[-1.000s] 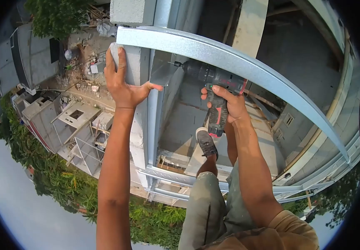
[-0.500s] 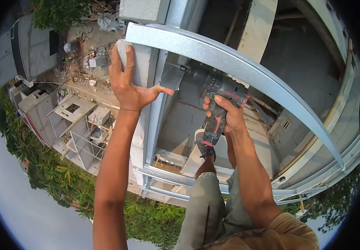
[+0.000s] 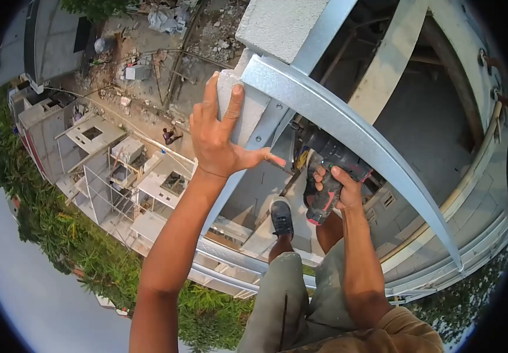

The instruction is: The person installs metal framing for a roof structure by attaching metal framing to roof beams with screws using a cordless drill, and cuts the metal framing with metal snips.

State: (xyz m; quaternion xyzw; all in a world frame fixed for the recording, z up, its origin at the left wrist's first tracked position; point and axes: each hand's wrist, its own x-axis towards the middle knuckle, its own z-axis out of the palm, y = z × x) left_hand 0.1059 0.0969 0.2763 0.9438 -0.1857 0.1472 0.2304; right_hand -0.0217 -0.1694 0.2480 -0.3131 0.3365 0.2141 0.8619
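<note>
My left hand (image 3: 218, 138) is open, fingers spread over the edge of a pale masonry wall (image 3: 245, 115), thumb stretched to the right. Beside it, the end of a long galvanized steel channel (image 3: 348, 112) reaches the wall; the channel looks curved through the lens. Below that end, a metal strip (image 3: 268, 125) with two round fastener heads runs along the wall. My right hand (image 3: 349, 191) grips the handle of a black and red cordless drill (image 3: 331, 150), thumb on its side. The drill's chuck points left at the metal under the channel, which partly covers the drill.
A pale block (image 3: 280, 26) stands on the wall above the channel end. My shoe (image 3: 281, 216) is on a ledge far below my hands. Outside the wall, the ground drops to rubble (image 3: 148, 65), unfinished buildings (image 3: 98, 135) and a distant person (image 3: 170, 136). A pale beam (image 3: 392, 59) crosses at upper right.
The view has shifted and tilted, so wall, channel and both hands appear farther right and lower. The two fastener heads now show. Left hand stays spread on the wall; right hand keeps the drill.
</note>
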